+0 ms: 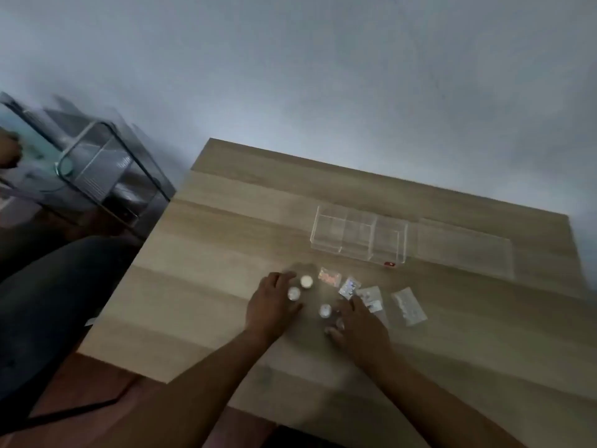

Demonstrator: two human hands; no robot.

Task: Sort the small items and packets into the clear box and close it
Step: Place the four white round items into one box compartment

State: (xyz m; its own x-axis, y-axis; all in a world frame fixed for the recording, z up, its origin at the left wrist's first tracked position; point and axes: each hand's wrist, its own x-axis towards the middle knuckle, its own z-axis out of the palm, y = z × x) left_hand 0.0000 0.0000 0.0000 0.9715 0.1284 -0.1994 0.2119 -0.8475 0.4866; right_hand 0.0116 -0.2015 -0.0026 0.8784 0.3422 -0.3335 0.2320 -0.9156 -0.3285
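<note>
Hands are down among the loose pieces near the front of the wooden table (226, 240), which looks like gathering before any sorting begins. The left hand (270, 306) lies palm-down with fingers curled loosely beside two small round white items (300, 287), touching or nearly touching the nearer one; it does not seem to have closed on either. The right hand (357, 321) is spread over the table just beside a third round item (325, 310), its fingers reaching toward the packets; motion blur keeps me from telling whether anything is pinched beneath it.

The packets lie in a rough row to the right of the round pieces: a pinkish shiny packet (329, 275), a silvery packet (349, 287), a clear packet with dark specks (371, 299) and a pale clear packet (408, 306) furthest out. Laid flat and apart like that, each can be picked singly.

Behind them, well apart from the hands, stands the clear box (358, 239), open at the top and split by clear walls into compartments, all apparently empty. A flat clear panel (465, 250) lies just to its right, very likely the lid, set aside so the compartments stay reachable.

My guess is that the task has barely started: nothing is in the box, and closing it comes last. The thin packets could be fiddly to lift off the smooth wood.
</note>
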